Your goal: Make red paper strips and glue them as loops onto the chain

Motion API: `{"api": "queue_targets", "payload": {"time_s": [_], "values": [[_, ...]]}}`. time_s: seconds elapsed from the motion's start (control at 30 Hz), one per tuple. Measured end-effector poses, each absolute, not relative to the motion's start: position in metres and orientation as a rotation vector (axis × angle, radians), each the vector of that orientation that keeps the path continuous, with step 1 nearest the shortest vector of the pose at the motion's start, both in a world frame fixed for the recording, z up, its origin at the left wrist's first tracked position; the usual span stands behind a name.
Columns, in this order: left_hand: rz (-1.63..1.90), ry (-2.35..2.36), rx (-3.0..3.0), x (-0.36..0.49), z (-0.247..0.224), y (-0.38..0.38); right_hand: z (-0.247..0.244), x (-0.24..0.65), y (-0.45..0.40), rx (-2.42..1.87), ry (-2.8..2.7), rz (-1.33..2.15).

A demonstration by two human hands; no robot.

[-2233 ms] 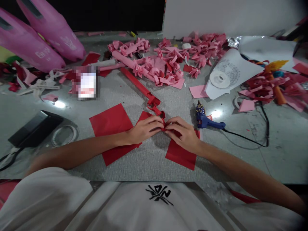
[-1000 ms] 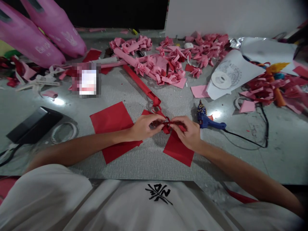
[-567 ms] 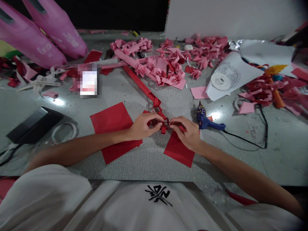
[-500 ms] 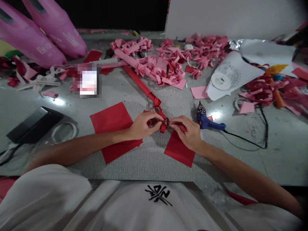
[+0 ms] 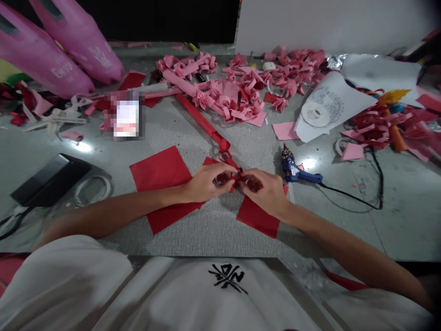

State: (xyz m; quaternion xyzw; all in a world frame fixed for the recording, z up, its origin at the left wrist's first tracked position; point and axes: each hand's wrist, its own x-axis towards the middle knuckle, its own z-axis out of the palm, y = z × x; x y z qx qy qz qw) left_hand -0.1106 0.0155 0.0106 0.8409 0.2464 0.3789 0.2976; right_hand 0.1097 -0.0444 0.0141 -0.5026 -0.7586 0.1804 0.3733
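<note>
Both hands meet over the middle of the table, pinching a small folded piece of red paper (image 5: 235, 178). My left hand (image 5: 206, 183) grips its left side between thumb and fingertips. From the other side my right hand (image 5: 265, 191) presses on it, fingers curled and partly covering it. Red paper loops run from there up to a long rolled red paper strip (image 5: 200, 117). Under my left forearm lie large red paper sheets (image 5: 160, 168); a smaller red sheet (image 5: 260, 216) sits below my right hand.
A blue glue gun (image 5: 296, 170) with a black cord lies right of my right hand. Pink folded paper pieces (image 5: 237, 92) are heaped behind. A tape ring (image 5: 92, 191) and a black box (image 5: 51, 177) are at left. A white roll (image 5: 315, 114) rests on paper at right.
My right hand has moved slightly left, closing up against my left fingertips on the red paper. The view has shifted a little; other things stay put.
</note>
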Motion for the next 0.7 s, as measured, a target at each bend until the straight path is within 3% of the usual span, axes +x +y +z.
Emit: {"api": "queue_targets", "payload": {"time_s": [0.3,0.7], "values": [[0.875,0.594,2.189,-0.112,0.008,0.018,0.007,0.112,-0.043,-1.247,-2.05,0.336],[0.663,0.603,1.539,-0.11,0.011,0.026,0.011,0.117,-0.042,-1.209,-2.098,0.359]]}}
